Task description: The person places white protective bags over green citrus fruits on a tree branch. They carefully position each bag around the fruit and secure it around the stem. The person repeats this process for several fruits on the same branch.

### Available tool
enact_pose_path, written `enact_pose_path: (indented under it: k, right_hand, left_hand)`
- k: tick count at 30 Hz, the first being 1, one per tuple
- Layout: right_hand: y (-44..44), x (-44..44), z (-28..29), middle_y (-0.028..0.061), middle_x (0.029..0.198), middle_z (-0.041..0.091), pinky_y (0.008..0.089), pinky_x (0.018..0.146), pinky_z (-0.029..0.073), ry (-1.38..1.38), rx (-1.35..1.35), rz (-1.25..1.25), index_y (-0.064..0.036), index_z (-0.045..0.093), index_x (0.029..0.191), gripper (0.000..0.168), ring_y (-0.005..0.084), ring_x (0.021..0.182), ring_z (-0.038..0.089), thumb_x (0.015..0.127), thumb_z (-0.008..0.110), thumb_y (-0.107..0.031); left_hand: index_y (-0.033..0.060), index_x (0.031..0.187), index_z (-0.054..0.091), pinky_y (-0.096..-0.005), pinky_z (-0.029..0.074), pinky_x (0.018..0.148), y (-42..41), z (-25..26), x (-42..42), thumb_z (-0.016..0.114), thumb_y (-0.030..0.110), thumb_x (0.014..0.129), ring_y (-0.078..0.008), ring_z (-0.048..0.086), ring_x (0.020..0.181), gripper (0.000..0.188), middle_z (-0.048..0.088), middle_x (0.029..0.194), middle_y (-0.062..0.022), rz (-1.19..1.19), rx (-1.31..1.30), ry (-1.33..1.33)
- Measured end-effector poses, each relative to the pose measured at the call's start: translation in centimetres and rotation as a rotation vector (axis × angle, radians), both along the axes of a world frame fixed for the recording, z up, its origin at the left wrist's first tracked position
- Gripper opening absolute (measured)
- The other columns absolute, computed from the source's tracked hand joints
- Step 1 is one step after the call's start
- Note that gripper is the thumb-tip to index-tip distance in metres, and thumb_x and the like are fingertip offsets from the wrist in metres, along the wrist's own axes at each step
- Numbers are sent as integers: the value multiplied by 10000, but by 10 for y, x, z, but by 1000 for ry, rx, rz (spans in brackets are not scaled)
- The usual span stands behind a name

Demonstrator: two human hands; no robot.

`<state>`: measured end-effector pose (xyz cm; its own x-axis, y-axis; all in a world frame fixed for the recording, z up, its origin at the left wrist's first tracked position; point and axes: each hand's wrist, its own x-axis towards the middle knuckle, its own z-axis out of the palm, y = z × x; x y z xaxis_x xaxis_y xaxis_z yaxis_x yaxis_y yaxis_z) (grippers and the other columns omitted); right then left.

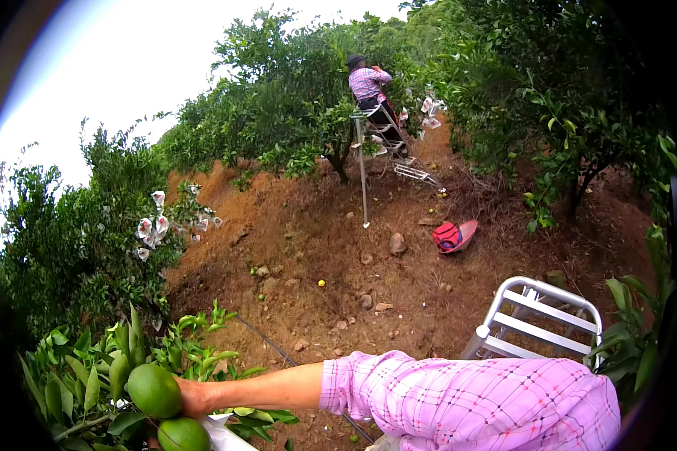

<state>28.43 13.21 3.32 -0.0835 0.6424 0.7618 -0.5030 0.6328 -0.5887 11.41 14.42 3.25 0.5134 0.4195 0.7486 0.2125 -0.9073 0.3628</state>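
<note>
My right arm, in a pink checked sleeve (pixel 474 394), reaches across the bottom of the head view to the left. My right hand (pixel 193 396) is right against a green citrus fruit (pixel 154 390), which hides its fingers, so its grip cannot be made out. Just below hangs a second green citrus fruit (pixel 184 435), cut by the lower edge. A white bag or sheet (pixel 225 435) shows beside it, under my wrist. Leafy citrus twigs (pixel 90 383) surround both fruits. My left hand is not clearly in view.
An aluminium ladder (pixel 541 321) stands at my right. Upslope, a person (pixel 368 84) is on another metal ladder (pixel 364 169) beside a tree. A red bag (pixel 447 237) lies in a pink basket or hat (pixel 467 232). White-bagged fruit (pixel 152 228) hangs left. Stones (pixel 398 243) dot the slope.
</note>
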Motion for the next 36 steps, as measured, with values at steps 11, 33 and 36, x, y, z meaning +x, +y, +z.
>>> enact_pose_path:
  k: [11, 33, 36]
  right_hand:
    - [-7, 5, 7, 49, 834, 555, 312, 638, 445, 169, 125, 54, -86, 555, 907, 206, 166, 739, 514, 743, 649, -166]
    - [-29, 20, 35, 144, 777, 511, 391, 678, 399, -303, 285, -828, -28, 509, 728, 357, 309, 767, 451, 533, 736, -222]
    - [-25, 12, 40, 104, 604, 491, 344, 535, 395, -196, 443, -933, -33, 489, 620, 285, 253, 551, 430, 574, 724, -188]
  left_hand:
    - [-33, 1148, 477, -385, 391, 832, 0, 1, 16, 498, 288, 846, -316, 486, 992, 441, 509, 1132, -202, -19, 9, -44]
    - [-10, 1204, 438, -412, 330, 923, 2, -3, 31, 580, 243, 807, -342, 408, 1114, 492, 445, 1224, -195, -7, 41, -91]
    - [-7, 1212, 433, -416, 322, 936, 2, -3, 32, 591, 237, 802, -346, 397, 1131, 503, 436, 1237, -194, 1, 56, -100]
